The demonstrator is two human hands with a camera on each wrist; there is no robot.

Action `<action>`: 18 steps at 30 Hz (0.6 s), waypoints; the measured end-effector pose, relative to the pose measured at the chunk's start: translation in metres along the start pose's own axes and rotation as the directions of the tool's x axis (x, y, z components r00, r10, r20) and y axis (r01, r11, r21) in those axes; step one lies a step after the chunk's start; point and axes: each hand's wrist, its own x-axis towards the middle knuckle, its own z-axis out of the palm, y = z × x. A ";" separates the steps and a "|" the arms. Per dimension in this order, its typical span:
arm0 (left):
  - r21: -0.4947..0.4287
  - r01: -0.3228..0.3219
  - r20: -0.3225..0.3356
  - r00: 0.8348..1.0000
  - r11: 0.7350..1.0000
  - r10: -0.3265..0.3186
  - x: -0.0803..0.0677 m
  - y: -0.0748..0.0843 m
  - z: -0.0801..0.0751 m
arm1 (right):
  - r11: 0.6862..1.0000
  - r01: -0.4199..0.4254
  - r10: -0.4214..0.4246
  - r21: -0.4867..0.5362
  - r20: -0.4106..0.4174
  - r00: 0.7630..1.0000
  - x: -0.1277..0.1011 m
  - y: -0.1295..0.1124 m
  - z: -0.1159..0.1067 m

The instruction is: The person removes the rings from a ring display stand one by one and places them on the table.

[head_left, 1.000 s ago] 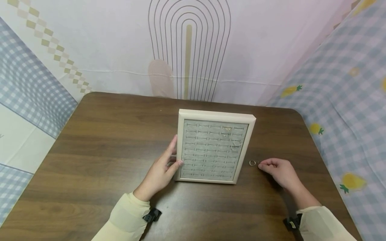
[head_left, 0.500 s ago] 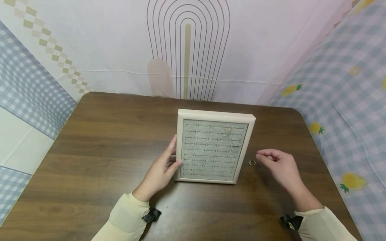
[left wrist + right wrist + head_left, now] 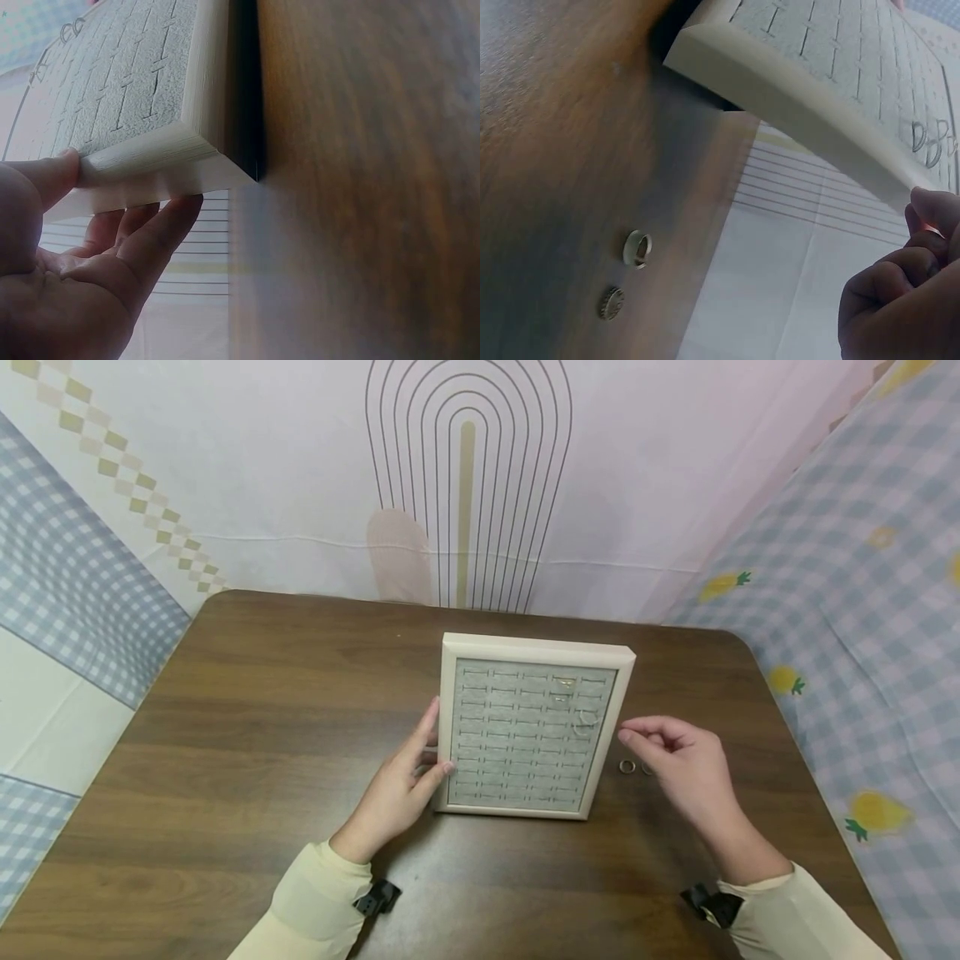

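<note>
A cream-framed ring tray (image 3: 536, 646) with grey slotted foam lies mid-table. My left hand (image 3: 435, 743) rests against its left side, thumb on the frame's top (image 3: 150, 154) and straight fingers (image 3: 165, 217) along the outer wall. My right hand (image 3: 626, 737) hovers just right of the tray, fingers curled and fingertips pinched together; nothing shows between them. Below it on the table lie a plain gold ring (image 3: 627, 766) (image 3: 637, 249) and a toothed ring (image 3: 647, 768) (image 3: 611, 303). A few rings (image 3: 562, 681) (image 3: 926, 146) sit in the tray's right-hand slots.
The dark wood table (image 3: 262, 735) has rounded far corners and stands against a pale patterned backdrop (image 3: 465, 485). Checked cloth with pineapple prints (image 3: 862, 652) hangs on the right. Black wrist straps (image 3: 378, 895) sit at both cuffs.
My right hand has lifted off the table beside the rings and moved up and left toward the tray's right edge. The left hand and the tray have stayed put.
</note>
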 end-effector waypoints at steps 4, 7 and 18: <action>-0.010 0.001 0.003 1.000 1.000 -0.001 0.000 0.000 0.000 | 1.000 0.000 0.000 0.022 -0.010 1.000 0.000 -0.005 0.001; -0.013 0.003 0.002 1.000 1.000 -0.003 0.000 -0.001 0.000 | 0.999 0.011 -0.010 0.038 -0.020 1.000 0.000 -0.008 0.002; -0.004 -0.006 -0.001 1.000 1.000 0.006 -0.001 -0.001 -0.001 | 0.996 0.075 -0.074 0.050 -0.016 0.997 0.000 -0.022 0.009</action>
